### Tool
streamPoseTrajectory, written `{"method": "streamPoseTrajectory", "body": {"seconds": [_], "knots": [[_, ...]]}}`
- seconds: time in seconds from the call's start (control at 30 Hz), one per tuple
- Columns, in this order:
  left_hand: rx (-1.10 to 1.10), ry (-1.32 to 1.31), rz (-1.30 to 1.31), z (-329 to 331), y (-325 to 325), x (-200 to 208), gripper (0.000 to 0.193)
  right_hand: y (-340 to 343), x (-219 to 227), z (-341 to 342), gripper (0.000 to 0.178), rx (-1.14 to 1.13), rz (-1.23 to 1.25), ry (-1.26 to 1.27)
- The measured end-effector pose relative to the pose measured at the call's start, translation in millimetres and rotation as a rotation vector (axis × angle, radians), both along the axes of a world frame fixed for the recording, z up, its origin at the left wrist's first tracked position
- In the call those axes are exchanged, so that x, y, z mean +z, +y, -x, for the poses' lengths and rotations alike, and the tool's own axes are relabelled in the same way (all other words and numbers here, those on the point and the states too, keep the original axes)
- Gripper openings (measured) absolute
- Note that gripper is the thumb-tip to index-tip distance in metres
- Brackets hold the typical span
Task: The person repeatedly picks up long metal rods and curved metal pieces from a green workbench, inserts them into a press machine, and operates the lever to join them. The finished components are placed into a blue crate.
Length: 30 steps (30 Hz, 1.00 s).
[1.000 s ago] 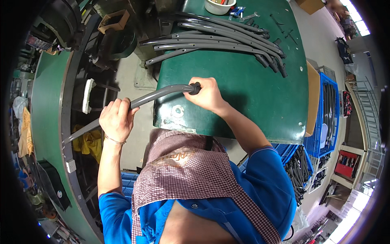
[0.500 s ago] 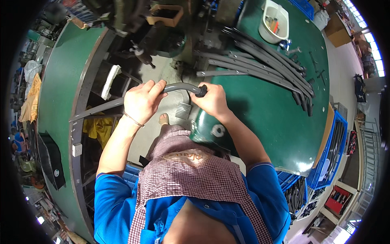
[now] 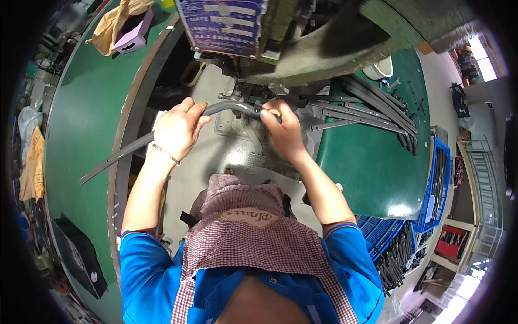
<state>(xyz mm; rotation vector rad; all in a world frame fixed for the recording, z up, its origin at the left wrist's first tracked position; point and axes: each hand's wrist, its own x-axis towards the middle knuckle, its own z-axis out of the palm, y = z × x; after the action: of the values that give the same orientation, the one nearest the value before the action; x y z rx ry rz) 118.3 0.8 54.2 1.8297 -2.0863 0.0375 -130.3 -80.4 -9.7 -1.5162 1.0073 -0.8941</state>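
A grey bent metal tube [image 3: 125,150] is held across my front, its straight part running down to the left over the edge of the left table. My left hand [image 3: 181,128] is wrapped round it just left of the bend. At the tube's right end sits a dark fitting [image 3: 257,110]. The fingers of my right hand [image 3: 283,129] are closed at that end, partly hiding it. Just beyond the tube stands a machine, with a metal fixture [image 3: 237,97] close behind the bend.
The machine's large curved body [image 3: 334,54] and blue plate [image 3: 224,27] overhang the far side. A foot pedal [image 3: 256,160] is below. More grey tubes [image 3: 372,110] lie piled on the right green table [image 3: 367,173]. A blue crate [image 3: 440,183] stands beyond it; another green table [image 3: 75,151] is at left.
My view has shifted toward the machine, which now fills the top. Both hands still hold the tube, whose right end is now near the machine's fixture. My right hand's fingers have shifted on the end.
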Motion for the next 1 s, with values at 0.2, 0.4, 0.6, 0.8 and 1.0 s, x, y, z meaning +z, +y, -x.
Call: {"method": "streamPoseTrajectory", "body": {"seconds": [0.2,0.4,0.6,0.8,1.0], "knots": [[-0.013,-0.157,0.033,-36.9,-25.8,16.1,0.029,-24.9,7.8,-47.7,0.021,-0.07,-0.333,-0.307],[-0.153,-0.253,-0.21,-78.2,-84.7,40.7,0.026,-61.4,-7.5,-63.4,0.013,0.037,-0.598,-0.496],[-0.22,-0.141,-0.435,-86.9,-120.2,45.8,0.029,-80.4,4.8,-63.6,0.03,0.067,-0.726,-0.338],[-0.174,-0.094,-0.574,-82.9,-128.1,46.8,0.03,-87.0,-3.8,-59.8,0.028,0.08,-0.742,-0.376],[-0.231,-0.076,-0.484,-86.6,-122.4,35.0,0.029,-78.3,8.7,-61.9,0.029,0.025,-0.714,-0.317]]}}
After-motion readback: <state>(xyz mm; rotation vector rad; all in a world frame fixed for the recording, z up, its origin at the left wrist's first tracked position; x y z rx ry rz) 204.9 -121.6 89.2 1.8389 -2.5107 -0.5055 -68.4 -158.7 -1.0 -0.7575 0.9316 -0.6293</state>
